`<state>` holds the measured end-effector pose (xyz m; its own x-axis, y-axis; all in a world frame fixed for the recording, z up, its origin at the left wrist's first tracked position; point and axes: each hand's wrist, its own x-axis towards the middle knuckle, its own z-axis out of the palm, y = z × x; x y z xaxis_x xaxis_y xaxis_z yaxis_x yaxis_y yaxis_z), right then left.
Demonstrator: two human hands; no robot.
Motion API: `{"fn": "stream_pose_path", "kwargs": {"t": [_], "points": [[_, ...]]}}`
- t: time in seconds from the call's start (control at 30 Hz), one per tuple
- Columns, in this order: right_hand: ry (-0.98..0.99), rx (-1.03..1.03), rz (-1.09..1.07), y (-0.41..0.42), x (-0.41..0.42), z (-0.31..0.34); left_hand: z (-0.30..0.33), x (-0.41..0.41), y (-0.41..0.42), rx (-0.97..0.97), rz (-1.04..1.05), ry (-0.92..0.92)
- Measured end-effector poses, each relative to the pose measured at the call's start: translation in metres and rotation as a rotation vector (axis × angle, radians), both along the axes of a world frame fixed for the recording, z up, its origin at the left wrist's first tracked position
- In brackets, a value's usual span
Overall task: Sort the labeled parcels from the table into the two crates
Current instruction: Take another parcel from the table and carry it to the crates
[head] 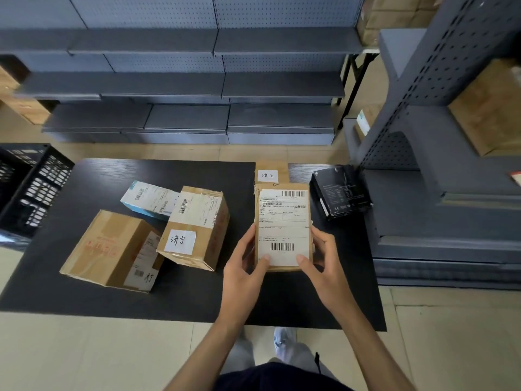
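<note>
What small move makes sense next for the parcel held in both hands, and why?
Probably tip the parcel to read its handwritten tag. Both the left hand and the right hand grip its lower corners with the printed label facing up, and the tag sits on its far end. Only one crate shows, at the table's left edge.

floor [84, 348]: beige tile | back wall: grey pegboard shelving [197, 88], bare shelves | right: grey shelf unit [423, 108] with cardboard boxes [490, 108] | table [70, 292]: black top
</note>
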<state>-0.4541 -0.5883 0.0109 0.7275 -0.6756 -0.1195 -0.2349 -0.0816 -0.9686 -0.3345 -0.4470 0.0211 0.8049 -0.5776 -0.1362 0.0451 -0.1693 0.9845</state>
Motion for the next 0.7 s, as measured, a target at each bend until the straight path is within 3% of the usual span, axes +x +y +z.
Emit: {"fn": "stream_pose_path", "kwargs": {"t": [0.3,0.7], "points": [[-0.013,0.011,0.148,-0.001,-0.007,-0.006,0.013,-0.027,0.015,0.01,0.127,0.02],[-0.03,-0.001,0.438,0.071,0.053,0.013,0.037,-0.011,0.109,-0.058,0.423,0.024]]}}
